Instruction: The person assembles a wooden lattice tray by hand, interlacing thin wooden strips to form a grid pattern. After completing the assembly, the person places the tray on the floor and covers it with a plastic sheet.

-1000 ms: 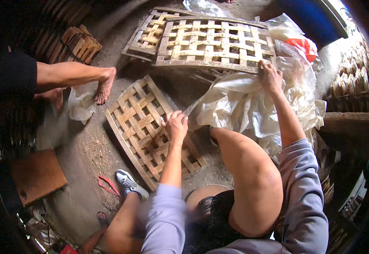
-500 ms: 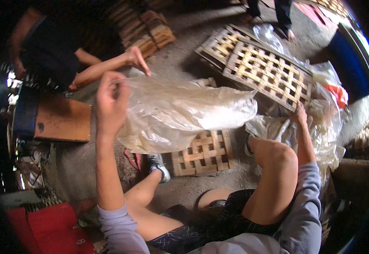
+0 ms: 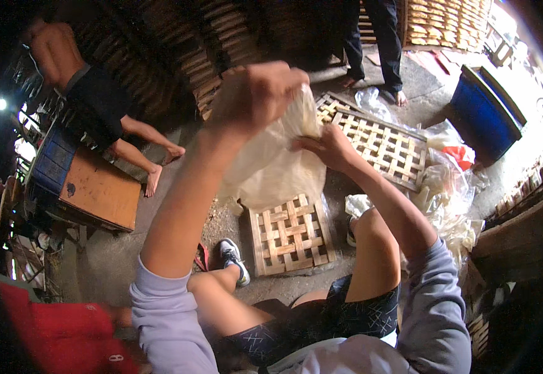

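Note:
A cloudy, clear plastic bag (image 3: 271,171) hangs crumpled in front of me, its top edge lifted. My left hand (image 3: 262,93), blurred by motion, is closed around the bag's upper end. Lower and to the right, my right hand (image 3: 331,148) pinches the bag's side with thumb and fingers. Just below the bag, a small woven bamboo panel (image 3: 291,234) lies on the floor between my feet. The bag overlaps its far edge.
Larger woven panels (image 3: 380,143) lie ahead on the right, beside a heap of plastic bags (image 3: 449,193). A blue container (image 3: 486,115) stands beyond. On the left are an orange-brown box (image 3: 103,187) and a person (image 3: 91,93); another person's legs (image 3: 377,47) stand at the back.
My left hand has risen and moved right, lifting the bag. My right hand has come from the large woven panel to the bag. The person on the left has stepped back, their arm withdrawn.

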Demonstrator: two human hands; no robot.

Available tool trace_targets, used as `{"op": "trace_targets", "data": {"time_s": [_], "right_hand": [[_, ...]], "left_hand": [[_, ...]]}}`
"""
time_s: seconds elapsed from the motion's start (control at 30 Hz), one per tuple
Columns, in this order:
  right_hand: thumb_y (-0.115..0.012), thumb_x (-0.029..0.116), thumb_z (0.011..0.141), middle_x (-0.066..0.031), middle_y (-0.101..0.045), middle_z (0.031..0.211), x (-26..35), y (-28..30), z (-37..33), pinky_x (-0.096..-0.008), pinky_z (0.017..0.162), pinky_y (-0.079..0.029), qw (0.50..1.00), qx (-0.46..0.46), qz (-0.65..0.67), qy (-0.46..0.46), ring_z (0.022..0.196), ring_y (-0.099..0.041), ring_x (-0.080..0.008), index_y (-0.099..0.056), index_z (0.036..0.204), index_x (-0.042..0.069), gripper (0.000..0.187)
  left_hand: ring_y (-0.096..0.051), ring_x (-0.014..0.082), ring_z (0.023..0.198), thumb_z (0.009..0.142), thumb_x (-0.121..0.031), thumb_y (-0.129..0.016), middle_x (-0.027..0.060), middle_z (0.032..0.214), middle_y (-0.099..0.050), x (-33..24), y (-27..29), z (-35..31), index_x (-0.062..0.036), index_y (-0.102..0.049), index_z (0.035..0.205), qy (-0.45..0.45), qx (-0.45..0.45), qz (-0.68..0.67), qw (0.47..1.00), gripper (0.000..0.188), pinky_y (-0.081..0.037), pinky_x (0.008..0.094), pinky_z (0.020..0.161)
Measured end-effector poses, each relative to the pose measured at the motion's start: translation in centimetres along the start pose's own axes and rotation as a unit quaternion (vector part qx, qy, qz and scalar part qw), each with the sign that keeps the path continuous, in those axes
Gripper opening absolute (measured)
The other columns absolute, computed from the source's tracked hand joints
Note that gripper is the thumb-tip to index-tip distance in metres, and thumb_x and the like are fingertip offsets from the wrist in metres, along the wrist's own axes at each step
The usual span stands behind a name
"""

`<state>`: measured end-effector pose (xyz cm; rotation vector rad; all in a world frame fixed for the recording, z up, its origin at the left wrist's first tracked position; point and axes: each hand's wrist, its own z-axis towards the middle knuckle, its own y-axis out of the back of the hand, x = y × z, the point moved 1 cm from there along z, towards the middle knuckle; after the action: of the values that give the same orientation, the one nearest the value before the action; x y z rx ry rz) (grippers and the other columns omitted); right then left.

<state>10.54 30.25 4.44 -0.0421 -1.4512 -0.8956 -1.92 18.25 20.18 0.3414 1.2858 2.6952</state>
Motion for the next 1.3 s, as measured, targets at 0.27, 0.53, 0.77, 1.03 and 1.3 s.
{"op": "trace_targets", "data": {"time_s": [0.27,0.53,0.77,1.03,1.3], "right_hand": [[-0.073,0.017,0.086,-0.0133,-0.074,0.102,-34.4,14.0,-15.1,-0.0364,0.073,-0.057,0.957,-0.114,-0.244,-0.104,0.090,-0.072,-0.0238,-0.073,0.102,0.003,0.021],[-0.092,0.024,0.064,-0.0163,-0.057,0.139,2.7,11.3,-5.6,-0.0413,0.106,-0.043,0.933,-0.170,-0.092,0.304,0.124,-0.057,-0.0292,-0.042,0.147,0.007,0.098],[-0.080,0.033,0.080,-0.0157,-0.069,0.079,-10.3,9.7,-4.0,-0.0392,0.069,-0.052,0.975,-0.106,-0.172,-0.092,0.076,-0.065,-0.0187,-0.071,0.100,-0.002,0.041],[-0.076,0.021,0.077,-0.0163,-0.061,0.097,-34.2,16.2,-13.7,-0.0427,0.079,-0.046,0.969,-0.148,-0.134,-0.144,0.090,-0.058,-0.0248,-0.058,0.117,-0.002,0.049],[-0.080,0.029,0.084,-0.0153,-0.044,0.149,4.0,3.3,-5.3,-0.0417,0.109,-0.040,0.948,0.044,-0.070,0.308,0.133,-0.048,-0.0268,-0.033,0.151,0.001,0.087]], "left_hand": [[-0.072,0.0187,0.087,0.095,-0.024,-0.067,0.0064,0.097,-0.076,6.2,10.6,2.5,-0.0115,-0.073,0.106,0.080,-0.243,0.056,0.965,0.018,-0.055,0.0299,0.079],[-0.072,0.0267,0.081,0.085,-0.011,-0.068,0.0094,0.093,-0.073,-5.0,-2.7,2.4,-0.0130,-0.071,0.101,-0.047,-0.097,-0.096,0.990,0.017,-0.058,0.0350,0.069],[-0.073,0.0194,0.087,0.096,-0.016,-0.063,0.0090,0.099,-0.075,-1.8,7.5,-0.1,-0.0062,-0.072,0.099,0.041,-0.223,-0.013,0.974,0.014,-0.056,0.0305,0.079],[-0.069,0.0139,0.085,0.098,-0.021,-0.064,0.0066,0.092,-0.074,1.6,10.3,-12.9,-0.0066,-0.071,0.098,0.249,-0.250,-0.042,0.935,0.016,-0.054,0.0293,0.079],[-0.067,0.0296,0.067,0.083,-0.020,-0.069,0.0106,0.075,-0.065,-7.2,-2.0,-9.6,-0.0071,-0.067,0.082,0.124,-0.189,-0.148,0.963,0.013,-0.055,0.0420,0.061]]}}
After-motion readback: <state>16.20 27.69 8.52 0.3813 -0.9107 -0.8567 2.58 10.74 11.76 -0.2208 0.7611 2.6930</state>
